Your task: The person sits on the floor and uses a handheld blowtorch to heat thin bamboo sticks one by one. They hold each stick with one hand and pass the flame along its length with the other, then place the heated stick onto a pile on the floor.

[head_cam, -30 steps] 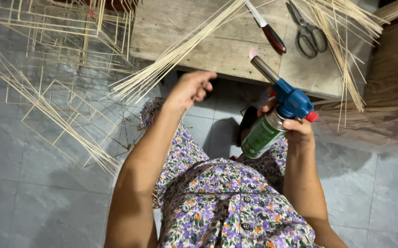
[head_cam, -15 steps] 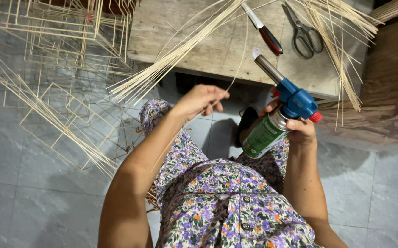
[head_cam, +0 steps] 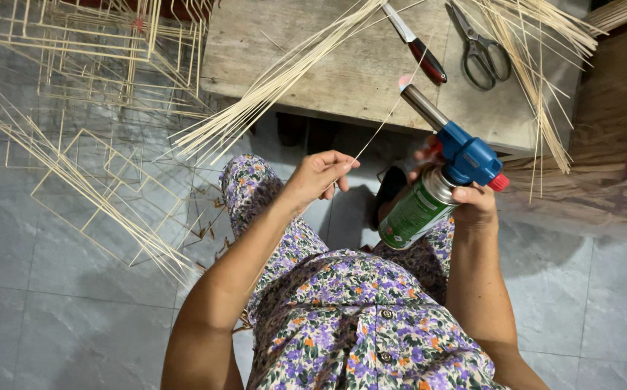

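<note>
Bamboo strip [head_cam: 382, 126] pinched in the left hand [head_cam: 317, 177], its far end near the nozzle of a blue-headed torch [head_cam: 443, 162] gripped by the right hand [head_cam: 472, 206].

Left fingers close narrowly on the strip; right hand wraps the green canister. This looks like heating the strip, which calls for steady aim at one spot. Whether a flame burns is hard to tell. Beyond lie the wooden bench [head_cam: 342, 72], scissors [head_cam: 481, 47] and knife [head_cam: 418, 43]; the stick frames [head_cam: 75, 43] are cut off.

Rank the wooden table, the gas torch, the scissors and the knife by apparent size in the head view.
1. wooden table
2. gas torch, though nearer the camera, so its lead over the tools is unsure
3. scissors and knife: too alike to rank
</note>
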